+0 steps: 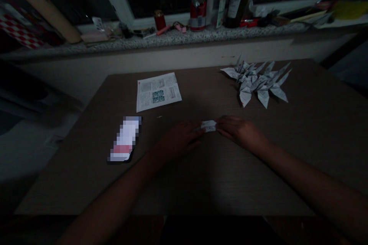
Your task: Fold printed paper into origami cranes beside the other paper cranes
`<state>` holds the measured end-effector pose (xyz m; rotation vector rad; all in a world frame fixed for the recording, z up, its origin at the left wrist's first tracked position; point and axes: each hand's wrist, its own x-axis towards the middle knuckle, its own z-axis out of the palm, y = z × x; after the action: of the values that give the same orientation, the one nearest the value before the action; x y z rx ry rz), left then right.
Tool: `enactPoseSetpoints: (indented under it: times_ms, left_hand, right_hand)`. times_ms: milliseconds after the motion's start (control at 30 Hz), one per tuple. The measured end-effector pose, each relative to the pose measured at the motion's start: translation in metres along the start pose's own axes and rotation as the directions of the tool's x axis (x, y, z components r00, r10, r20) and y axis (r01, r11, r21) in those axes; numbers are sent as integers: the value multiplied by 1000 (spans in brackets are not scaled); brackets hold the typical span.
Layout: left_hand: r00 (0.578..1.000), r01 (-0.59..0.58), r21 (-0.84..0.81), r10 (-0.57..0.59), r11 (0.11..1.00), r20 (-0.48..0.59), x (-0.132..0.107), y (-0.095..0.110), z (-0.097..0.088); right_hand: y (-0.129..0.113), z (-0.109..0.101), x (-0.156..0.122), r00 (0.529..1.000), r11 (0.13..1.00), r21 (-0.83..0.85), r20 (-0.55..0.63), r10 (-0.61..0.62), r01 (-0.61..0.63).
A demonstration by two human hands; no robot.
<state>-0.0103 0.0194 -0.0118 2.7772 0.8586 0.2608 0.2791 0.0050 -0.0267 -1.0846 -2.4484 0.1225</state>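
Observation:
A small piece of folded paper (pixel 208 125) lies on the wooden table between my two hands. My left hand (pixel 184 136) has its fingers pressed together on the paper's left end. On the right end, the closed fingers of my right hand (pixel 240 130) pinch it against the tabletop. Both hands cover the paper's ends, so only its middle shows. To the back right sits a cluster of origami cranes (pixel 260 82) folded from printed paper. A flat printed sheet (pixel 158 91) rests at the back left of the table.
A phone with a lit, blurred screen (pixel 125 139) lies left of my left hand. Behind the table (pixel 189 183), a granite windowsill (pixel 172 40) carries a red can (pixel 198 13), a clear bottle (pixel 216 2), a dark bottle (pixel 235 5) and several small items. The room is dim.

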Motion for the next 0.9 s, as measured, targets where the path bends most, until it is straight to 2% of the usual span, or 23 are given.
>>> enactPoseSetpoints:
  times_ms: [333, 533, 700, 900]
  left_hand:
    - [1000, 11, -48, -11, 999, -10, 0, 10, -3]
    - [1000, 9, -29, -10, 1000, -9, 0, 12, -5]
    - [1000, 12, -52, -13, 999, -18, 2, 14, -6]
    - [1000, 6, 7, -6, 1000, 10, 2, 10, -1]
  right_hand:
    - [0, -6, 0, 999, 1000, 3, 34, 22, -22]
    - [-18, -9, 5, 998, 990, -131, 33, 49, -45]
    - [-33, 4, 6, 997, 995, -95, 72, 12, -5]
    - [-34, 18, -2, 988, 1000, -18, 150, 25, -23]
